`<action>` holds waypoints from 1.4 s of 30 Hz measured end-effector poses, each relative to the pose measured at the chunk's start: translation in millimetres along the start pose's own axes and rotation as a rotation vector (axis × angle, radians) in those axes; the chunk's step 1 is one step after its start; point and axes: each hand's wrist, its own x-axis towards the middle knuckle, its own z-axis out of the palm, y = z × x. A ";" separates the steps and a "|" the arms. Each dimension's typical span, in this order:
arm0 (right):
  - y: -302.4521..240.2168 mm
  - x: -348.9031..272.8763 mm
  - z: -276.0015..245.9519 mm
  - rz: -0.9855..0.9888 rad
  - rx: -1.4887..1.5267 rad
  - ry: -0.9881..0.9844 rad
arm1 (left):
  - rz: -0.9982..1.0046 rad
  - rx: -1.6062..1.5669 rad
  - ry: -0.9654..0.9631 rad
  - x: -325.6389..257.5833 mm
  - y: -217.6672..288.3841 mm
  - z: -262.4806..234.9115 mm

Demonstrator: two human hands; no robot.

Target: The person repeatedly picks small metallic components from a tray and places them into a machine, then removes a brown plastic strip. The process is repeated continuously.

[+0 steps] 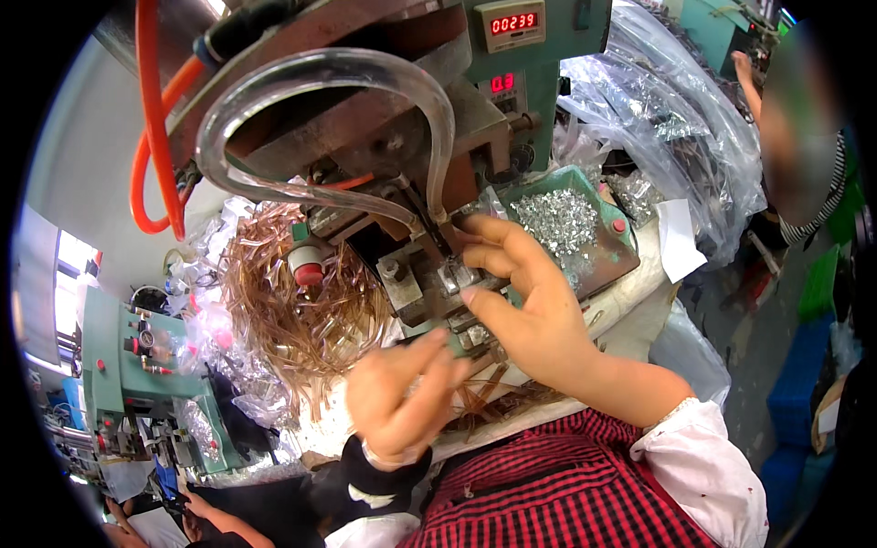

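My right hand (534,306) reaches into the tooling of a bench press (402,292). Its thumb and fingers are apart, around a small shiny metal block (457,276) set in the tooling; I see nothing held. Lower and to the left, my left hand (402,393) is curled in front of the press, fingers drawn together and blurred. What they hold, if anything, is hidden. A thick clear hose (329,66) loops down to the tooling above my right fingers. Brown translucent strands (484,397) lie on the work surface just right of my left hand.
A green tray (626,260) of small silver metal pieces (555,222) stands right of the press. To its left are a red push button (309,273) and a heap of brown strands (274,301). Clear plastic sheeting (676,137) fills the back right. A person in striped sleeves (827,187) is nearby.
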 end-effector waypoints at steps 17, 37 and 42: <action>79.6 -12.0 -124.7 -0.184 -1.204 0.177 | 0.178 0.057 -0.026 -4.0 -19.9 43.3; 84.6 13.3 -74.9 -0.243 -0.745 0.222 | -0.456 0.873 -0.279 -108.2 -138.8 -16.4; 82.9 -13.1 -119.5 -0.063 -0.638 0.396 | -0.462 0.806 -0.197 -110.4 -128.8 -29.5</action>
